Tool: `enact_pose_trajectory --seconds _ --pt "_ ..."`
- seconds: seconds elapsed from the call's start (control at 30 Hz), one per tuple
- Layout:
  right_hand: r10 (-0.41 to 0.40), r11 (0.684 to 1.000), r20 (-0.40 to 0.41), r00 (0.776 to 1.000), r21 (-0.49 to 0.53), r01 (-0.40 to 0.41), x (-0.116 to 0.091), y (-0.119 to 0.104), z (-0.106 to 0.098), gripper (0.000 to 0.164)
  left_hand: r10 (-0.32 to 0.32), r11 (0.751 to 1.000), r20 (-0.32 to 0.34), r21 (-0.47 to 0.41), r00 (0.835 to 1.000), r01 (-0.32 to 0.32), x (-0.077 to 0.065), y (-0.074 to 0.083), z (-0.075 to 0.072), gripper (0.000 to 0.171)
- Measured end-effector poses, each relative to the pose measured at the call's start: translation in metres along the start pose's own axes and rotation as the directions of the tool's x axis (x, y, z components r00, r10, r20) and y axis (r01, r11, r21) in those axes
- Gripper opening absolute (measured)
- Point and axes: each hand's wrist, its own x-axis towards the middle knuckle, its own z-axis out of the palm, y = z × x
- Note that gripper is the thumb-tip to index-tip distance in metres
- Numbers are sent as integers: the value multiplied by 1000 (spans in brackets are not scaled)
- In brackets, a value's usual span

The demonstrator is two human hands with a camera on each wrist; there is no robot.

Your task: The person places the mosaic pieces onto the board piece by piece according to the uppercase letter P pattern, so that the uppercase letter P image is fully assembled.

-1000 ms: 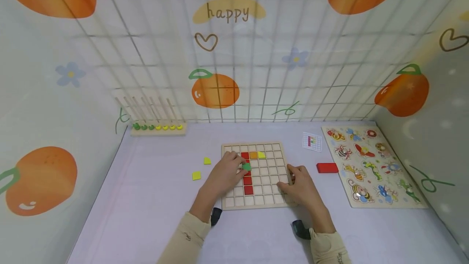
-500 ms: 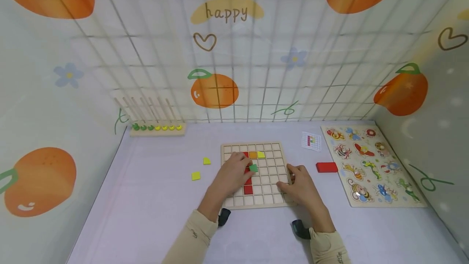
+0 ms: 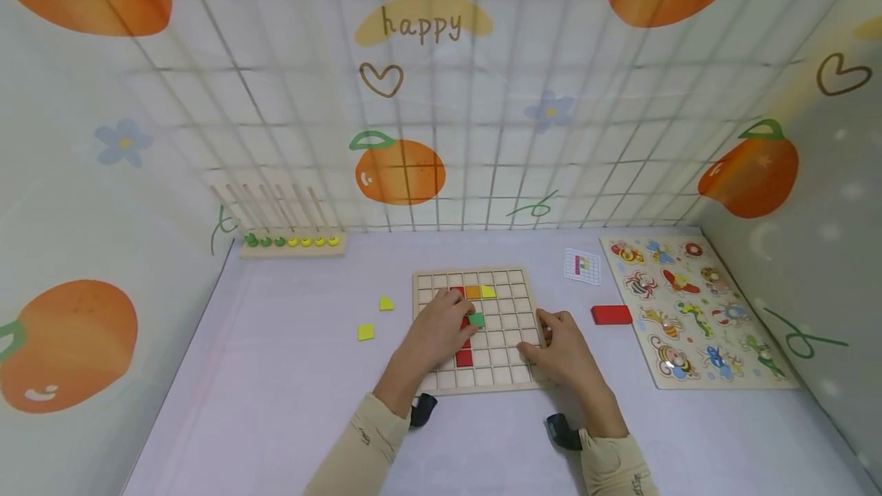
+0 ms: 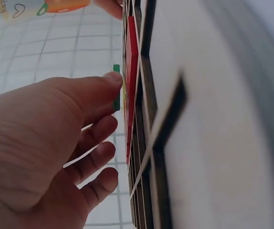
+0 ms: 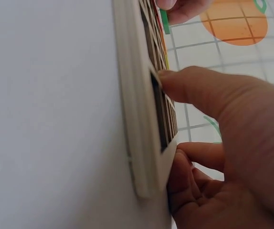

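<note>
My left hand [image 3: 436, 333] pinches a small green square tile [image 3: 477, 320] between thumb and fingers, close over the wooden grid board [image 3: 501, 337]. In the left wrist view the tile [image 4: 116, 90] stands edge-on, just off the board's face, and the other fingers are spread below it. Red tiles [image 3: 465, 358] fill part of a column under and beside this hand, which hides some of them. An orange tile [image 3: 472, 292] and a yellow tile [image 3: 488, 292] lie in the upper row. My right hand [image 3: 566, 350] grips the board's right edge, thumb on top and fingers against the side.
Two loose yellow pieces [image 3: 366, 332] lie left of the board. Beyond its right side are a pattern card [image 3: 582, 266], a red block [image 3: 612, 315] and an insect picture puzzle [image 3: 689, 327]. A pegged bead rack [image 3: 292, 249] stands at the back left.
The left hand has shifted a little to the right with the green tile, from over the red column to just beside it. The right hand keeps its hold on the board's edge.
</note>
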Motion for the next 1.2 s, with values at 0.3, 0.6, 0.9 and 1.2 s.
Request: enact_pose_trajectory --seconds 0.3,0.6,0.9,1.2 --pt "-6 1000 2 1000 7 6 1 -1 1 81 5 1000 13 -10 1000 -5 0 0 -1 28" --pt "-8 1000 1 1000 11 8 1 -3 0 81 1 1000 13 6 1000 -1 0 -2 2 27" --pt "-15 1000 -1 1000 12 15 1 -1 0 81 -2 1000 5 -31 1000 2 0 0 1 22" --pt "-16 1000 5 1000 24 16 -1 0 -1 81 -14 999 14 -49 1000 15 1 0 3 21"
